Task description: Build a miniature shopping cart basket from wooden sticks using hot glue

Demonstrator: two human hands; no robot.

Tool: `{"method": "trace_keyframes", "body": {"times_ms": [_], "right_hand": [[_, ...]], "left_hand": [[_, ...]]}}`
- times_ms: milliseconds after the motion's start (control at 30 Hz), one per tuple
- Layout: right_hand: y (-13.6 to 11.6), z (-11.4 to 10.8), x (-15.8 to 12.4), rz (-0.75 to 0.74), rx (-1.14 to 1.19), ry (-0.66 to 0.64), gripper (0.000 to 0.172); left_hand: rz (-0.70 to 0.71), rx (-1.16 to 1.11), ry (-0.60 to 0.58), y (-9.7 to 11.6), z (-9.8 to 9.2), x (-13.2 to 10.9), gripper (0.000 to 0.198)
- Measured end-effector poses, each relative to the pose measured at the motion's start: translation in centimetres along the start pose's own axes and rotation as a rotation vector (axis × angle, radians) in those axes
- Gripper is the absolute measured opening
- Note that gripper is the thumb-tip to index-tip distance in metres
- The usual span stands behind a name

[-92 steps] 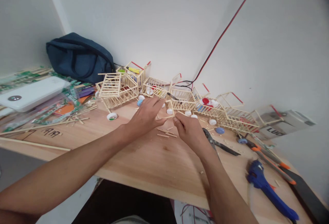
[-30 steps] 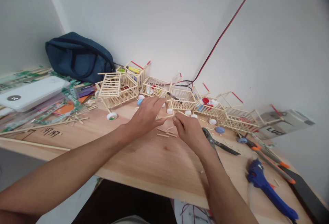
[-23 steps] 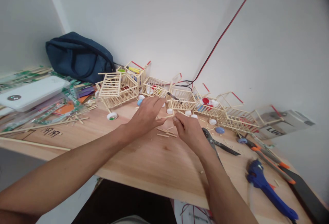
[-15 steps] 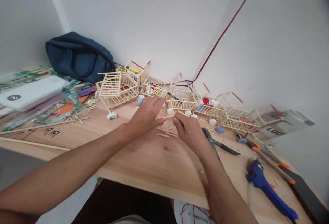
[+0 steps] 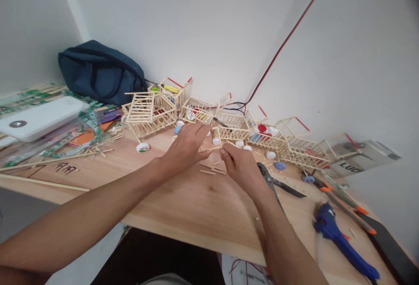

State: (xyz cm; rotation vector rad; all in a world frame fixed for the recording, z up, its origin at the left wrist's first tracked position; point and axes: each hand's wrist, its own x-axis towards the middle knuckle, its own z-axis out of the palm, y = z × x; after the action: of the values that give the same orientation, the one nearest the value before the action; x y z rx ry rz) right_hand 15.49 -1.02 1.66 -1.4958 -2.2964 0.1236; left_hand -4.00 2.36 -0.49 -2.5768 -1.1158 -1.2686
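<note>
My left hand [image 5: 190, 145] is over the middle of the table, its fingers curved forward and its thumb against a thin wooden stick [image 5: 213, 148]. From the right, my right hand [image 5: 242, 165] pinches the same stick between thumb and curled forefinger. Part of the stick is hidden by the fingers. Just behind the hands stands a small cart [image 5: 232, 133] made of sticks, with bottle caps as wheels. A few short cut sticks [image 5: 212, 169] lie on the wood below the hands.
More stick carts line the wall, including one at the left [image 5: 150, 115]. Pliers [image 5: 268, 176], a blue glue gun [image 5: 343, 237] and orange-handled cutters [image 5: 347, 204] lie at right. A white power bank [image 5: 42, 117] and a blue bag [image 5: 101, 73] are at left.
</note>
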Motion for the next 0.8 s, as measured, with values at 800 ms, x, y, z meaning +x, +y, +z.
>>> {"method": "trace_keyframes", "body": {"times_ms": [800], "right_hand": [[-0.24, -0.04, -0.07, 0.017, 0.024, 0.006, 0.026]], "left_hand": [[0.014, 0.003, 0.016, -0.14, 0.03, 0.0, 0.048]]}}
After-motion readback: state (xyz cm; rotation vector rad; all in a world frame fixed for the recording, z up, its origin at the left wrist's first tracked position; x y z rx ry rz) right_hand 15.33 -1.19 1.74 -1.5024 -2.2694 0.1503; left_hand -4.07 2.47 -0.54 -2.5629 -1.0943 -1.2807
